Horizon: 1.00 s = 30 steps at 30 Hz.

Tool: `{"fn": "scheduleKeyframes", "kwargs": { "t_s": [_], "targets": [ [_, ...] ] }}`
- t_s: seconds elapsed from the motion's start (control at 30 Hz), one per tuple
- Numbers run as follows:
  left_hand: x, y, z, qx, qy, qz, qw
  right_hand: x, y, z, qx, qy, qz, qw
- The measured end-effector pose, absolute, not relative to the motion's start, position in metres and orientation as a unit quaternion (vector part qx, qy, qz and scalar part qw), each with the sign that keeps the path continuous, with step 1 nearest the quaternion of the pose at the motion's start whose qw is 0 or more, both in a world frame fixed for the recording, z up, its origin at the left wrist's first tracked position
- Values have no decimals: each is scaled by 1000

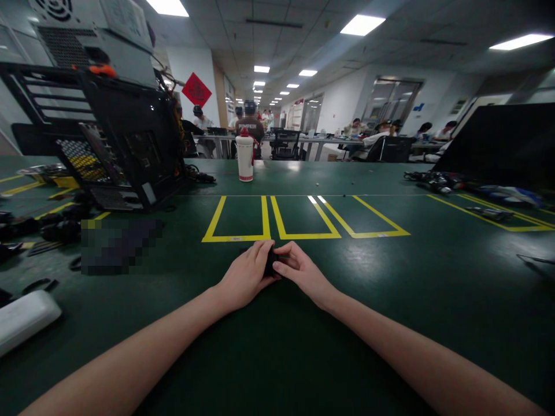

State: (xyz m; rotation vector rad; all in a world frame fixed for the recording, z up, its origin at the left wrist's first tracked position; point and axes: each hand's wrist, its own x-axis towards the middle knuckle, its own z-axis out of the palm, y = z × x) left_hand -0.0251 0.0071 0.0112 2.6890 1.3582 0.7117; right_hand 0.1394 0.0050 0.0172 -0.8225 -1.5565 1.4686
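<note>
In the middle of the head view, a small black object point(271, 263) is held between both hands, just in front of the yellow tape frames on the green table. My left hand point(248, 271) wraps round its left side, with the fingers over the top. The thumb and fingers of my right hand point(301, 270) pinch it from the right. Much of the object is hidden by the fingers, and its exact shape cannot be made out.
Yellow tape frames point(310, 236) mark the green table point(373, 323). Beyond them stands a white cup point(245, 157) with a red lid. An open black computer case point(125, 144) and cables are at the left; a black panel point(503, 144) is at the right. People sit farther back.
</note>
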Motion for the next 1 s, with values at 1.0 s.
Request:
{"fn": "scheduleKeyframes", "kwargs": {
  "t_s": [1.0],
  "targets": [
    [-25, 5, 16, 867, 447, 216, 30, 144, 10, 17, -326, -629, 591, 386]
  ]
}}
